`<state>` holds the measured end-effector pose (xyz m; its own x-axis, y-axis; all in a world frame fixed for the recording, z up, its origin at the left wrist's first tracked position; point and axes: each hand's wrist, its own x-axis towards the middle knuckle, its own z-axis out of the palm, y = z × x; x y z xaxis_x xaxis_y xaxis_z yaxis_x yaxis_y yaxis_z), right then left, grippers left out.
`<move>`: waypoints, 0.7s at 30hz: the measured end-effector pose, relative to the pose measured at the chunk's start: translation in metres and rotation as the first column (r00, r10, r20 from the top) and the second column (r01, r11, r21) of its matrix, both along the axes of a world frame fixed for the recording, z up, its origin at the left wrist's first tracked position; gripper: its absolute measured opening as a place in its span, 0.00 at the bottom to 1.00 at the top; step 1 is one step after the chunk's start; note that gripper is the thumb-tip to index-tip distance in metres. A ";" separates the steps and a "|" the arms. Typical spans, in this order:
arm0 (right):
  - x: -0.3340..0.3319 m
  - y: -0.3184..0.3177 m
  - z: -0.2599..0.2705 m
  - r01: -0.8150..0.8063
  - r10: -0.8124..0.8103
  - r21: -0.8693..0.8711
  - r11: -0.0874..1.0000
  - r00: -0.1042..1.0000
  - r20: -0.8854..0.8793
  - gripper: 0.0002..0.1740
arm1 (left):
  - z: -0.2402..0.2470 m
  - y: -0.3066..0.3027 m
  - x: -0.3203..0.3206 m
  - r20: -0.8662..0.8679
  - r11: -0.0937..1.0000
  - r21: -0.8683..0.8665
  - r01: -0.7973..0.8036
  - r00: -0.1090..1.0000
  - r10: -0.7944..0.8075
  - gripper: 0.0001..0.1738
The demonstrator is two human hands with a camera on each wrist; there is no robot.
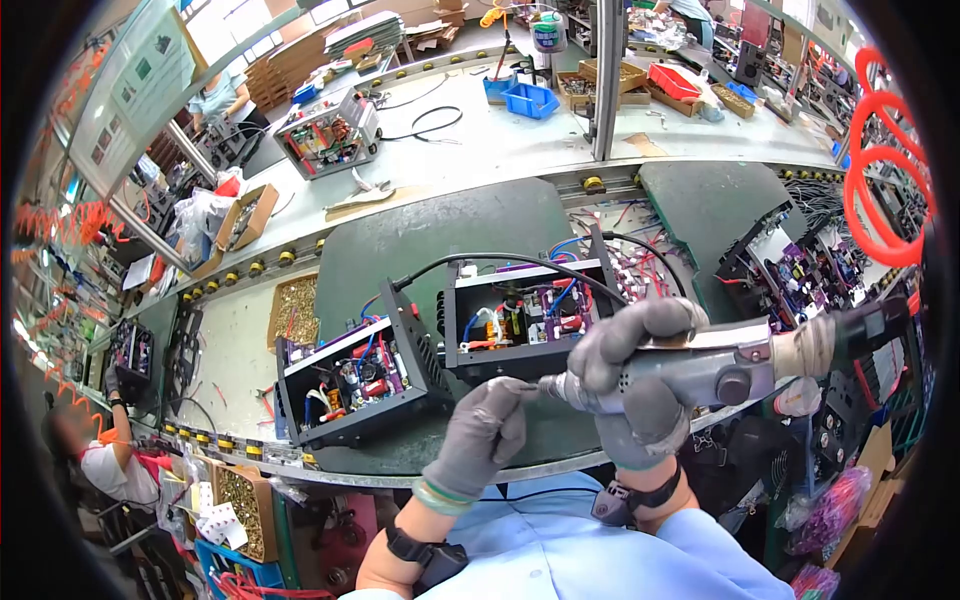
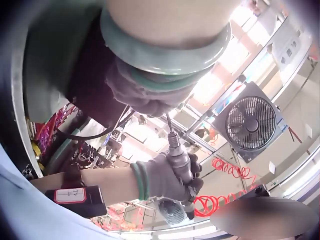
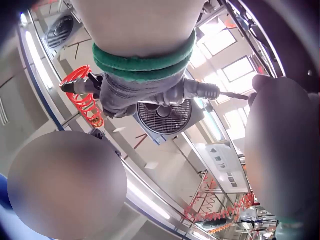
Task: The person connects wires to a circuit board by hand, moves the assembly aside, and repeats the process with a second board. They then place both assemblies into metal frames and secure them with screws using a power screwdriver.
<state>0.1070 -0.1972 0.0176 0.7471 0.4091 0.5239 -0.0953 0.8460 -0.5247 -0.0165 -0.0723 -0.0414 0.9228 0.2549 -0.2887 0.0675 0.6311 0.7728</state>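
Observation:
In the head view the right hand (image 1: 640,375), in a grey glove, grips a silver power tool (image 1: 735,372) held sideways above the bench edge. The gloved left hand (image 1: 480,435) pinches the tip of a thin bit at the tool's nose. A bit (image 3: 234,95) sticks out of the chuck (image 3: 202,90) in the right wrist view. In the left wrist view the right hand (image 2: 167,175) wraps the tool body and the bit (image 2: 169,122) reaches the left hand's fingers (image 2: 152,107). Behind the hands, two open black cases (image 1: 362,385) (image 1: 525,310) with wiring stand on green boards.
More opened units (image 1: 800,260) lie at the right. A box of small metal parts (image 1: 295,310) sits left of the cases. Red coiled hose (image 1: 865,160) hangs at the right. On the far bench are another unit (image 1: 325,135) and a blue bin (image 1: 530,100).

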 end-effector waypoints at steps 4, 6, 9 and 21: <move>-0.011 -0.010 -0.006 0.144 -0.148 -0.055 0.988 0.985 -0.091 0.34 | -0.002 -0.005 0.003 -0.034 0.995 0.095 -0.041 0.998 0.044 0.17; -0.004 -0.009 -0.007 0.091 -0.092 -0.013 0.996 0.989 -0.117 0.34 | 0.010 -0.003 0.000 -0.107 0.995 -0.010 -0.099 0.989 0.097 0.16; -0.006 -0.004 -0.010 0.131 -0.128 0.048 0.990 0.990 -0.061 0.33 | 0.008 -0.001 -0.011 -0.046 0.965 -0.234 -0.117 0.993 0.110 0.15; 0.010 0.010 -0.037 -0.069 0.036 0.168 0.983 0.981 0.193 0.36 | -0.012 -0.009 0.002 0.050 0.890 -0.447 -0.086 0.991 0.121 0.18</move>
<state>0.1170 -0.1875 -0.0194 0.6085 0.3358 0.7190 -0.0555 0.9218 -0.3836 -0.0150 -0.0811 -0.0533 0.9213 0.2117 -0.3261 -0.0634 0.9094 0.4111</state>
